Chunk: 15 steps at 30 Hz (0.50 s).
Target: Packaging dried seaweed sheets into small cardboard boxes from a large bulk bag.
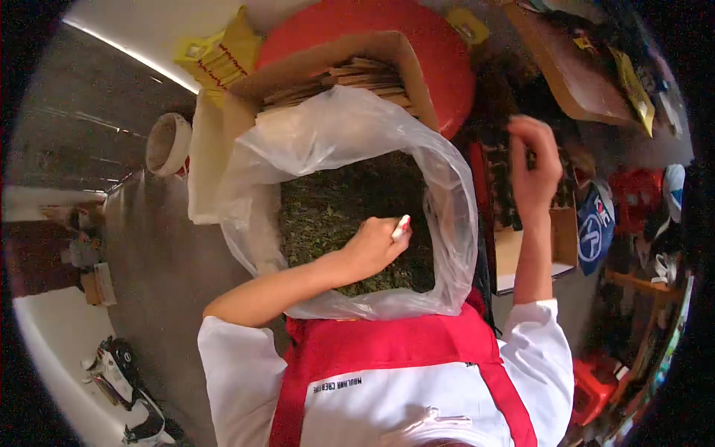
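My left hand (375, 246) is closed around a small white object with red marks (401, 228), perhaps a scoop's or tool's handle; its lower part is hidden. It hangs over dried dark-green leaf material (318, 207) inside a large clear plastic bag (455, 223). The bag's rim is folded outward. My right hand (535, 159) is raised to the right of the bag, blurred, fingers curled; whether it holds anything cannot be told. Below it lies an open cardboard box (508, 251) with dark items. Beyond the bag, flat brown pieces (368, 81) fill another cardboard box (419, 67).
A round red table or stool top (313, 28) lies beyond the boxes, with a yellow printed container (223, 58) at its left. A pale bucket (167, 145) stands on the left floor. At the upper right is a brown tray (586, 84) near yellow packets (634, 92).
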Each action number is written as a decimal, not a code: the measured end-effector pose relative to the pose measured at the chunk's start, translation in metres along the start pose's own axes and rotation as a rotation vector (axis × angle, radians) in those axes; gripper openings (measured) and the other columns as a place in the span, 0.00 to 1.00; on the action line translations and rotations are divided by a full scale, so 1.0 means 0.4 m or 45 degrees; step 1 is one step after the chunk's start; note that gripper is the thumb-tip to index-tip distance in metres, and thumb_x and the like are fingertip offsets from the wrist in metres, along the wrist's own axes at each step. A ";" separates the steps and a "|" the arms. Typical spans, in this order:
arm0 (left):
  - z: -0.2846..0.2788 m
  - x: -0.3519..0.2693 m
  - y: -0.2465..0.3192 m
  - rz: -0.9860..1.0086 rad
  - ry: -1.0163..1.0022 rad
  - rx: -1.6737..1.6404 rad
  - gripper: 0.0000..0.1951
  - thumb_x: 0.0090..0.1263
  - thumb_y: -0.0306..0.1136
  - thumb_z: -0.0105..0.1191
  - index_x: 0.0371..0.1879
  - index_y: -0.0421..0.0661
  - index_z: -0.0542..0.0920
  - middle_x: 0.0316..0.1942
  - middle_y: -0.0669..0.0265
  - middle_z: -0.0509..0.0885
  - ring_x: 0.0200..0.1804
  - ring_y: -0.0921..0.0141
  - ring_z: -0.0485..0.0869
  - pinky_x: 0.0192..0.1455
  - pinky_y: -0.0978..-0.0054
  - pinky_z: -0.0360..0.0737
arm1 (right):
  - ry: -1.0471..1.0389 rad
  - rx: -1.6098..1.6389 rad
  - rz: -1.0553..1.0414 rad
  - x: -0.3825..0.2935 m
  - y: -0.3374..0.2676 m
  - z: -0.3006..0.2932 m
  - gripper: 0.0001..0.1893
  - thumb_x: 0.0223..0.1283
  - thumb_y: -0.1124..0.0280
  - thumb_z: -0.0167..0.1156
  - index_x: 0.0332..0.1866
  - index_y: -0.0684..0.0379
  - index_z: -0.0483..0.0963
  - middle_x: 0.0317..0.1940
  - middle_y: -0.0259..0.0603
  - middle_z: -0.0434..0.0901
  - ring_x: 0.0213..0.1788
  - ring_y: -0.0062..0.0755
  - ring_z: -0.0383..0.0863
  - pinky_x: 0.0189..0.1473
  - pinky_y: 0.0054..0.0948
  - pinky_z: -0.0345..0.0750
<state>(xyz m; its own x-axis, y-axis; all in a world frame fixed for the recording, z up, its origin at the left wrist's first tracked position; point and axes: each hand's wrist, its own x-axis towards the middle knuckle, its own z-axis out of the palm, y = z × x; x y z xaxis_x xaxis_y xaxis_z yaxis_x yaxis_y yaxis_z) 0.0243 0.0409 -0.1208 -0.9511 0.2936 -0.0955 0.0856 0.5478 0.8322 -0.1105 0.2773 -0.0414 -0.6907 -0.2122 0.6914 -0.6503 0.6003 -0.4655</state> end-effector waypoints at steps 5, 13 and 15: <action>-0.022 -0.014 0.039 -0.399 -0.181 -0.422 0.13 0.70 0.39 0.52 0.31 0.40 0.80 0.21 0.63 0.83 0.22 0.75 0.83 0.28 0.75 0.80 | -0.411 0.214 -0.391 0.206 -0.141 0.186 0.09 0.56 0.81 0.55 0.42 0.63 0.75 0.40 0.43 0.78 0.41 0.44 0.80 0.41 0.35 0.77; -0.097 -0.070 0.042 -0.427 0.113 -0.687 0.09 0.72 0.31 0.51 0.39 0.38 0.81 0.24 0.66 0.82 0.24 0.76 0.81 0.26 0.78 0.78 | -0.845 -0.492 -0.532 0.312 -0.130 0.422 0.14 0.55 0.76 0.52 0.47 0.57 0.75 0.35 0.44 0.81 0.38 0.48 0.83 0.37 0.42 0.79; -0.122 -0.088 0.039 -0.451 0.167 -0.724 0.09 0.72 0.31 0.51 0.40 0.38 0.81 0.25 0.66 0.82 0.25 0.76 0.81 0.26 0.79 0.78 | -0.864 -0.497 -0.598 0.310 -0.134 0.431 0.13 0.56 0.75 0.53 0.48 0.57 0.74 0.32 0.44 0.81 0.33 0.47 0.84 0.34 0.42 0.79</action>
<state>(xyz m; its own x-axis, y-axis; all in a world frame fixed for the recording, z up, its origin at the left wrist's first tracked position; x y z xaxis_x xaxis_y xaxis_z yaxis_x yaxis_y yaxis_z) 0.0448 0.0008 -0.0777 -0.9240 0.0556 -0.3783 -0.3730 0.0863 0.9238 -0.2159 0.0860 -0.0259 -0.4998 -0.8345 0.2318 -0.8438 0.5296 0.0870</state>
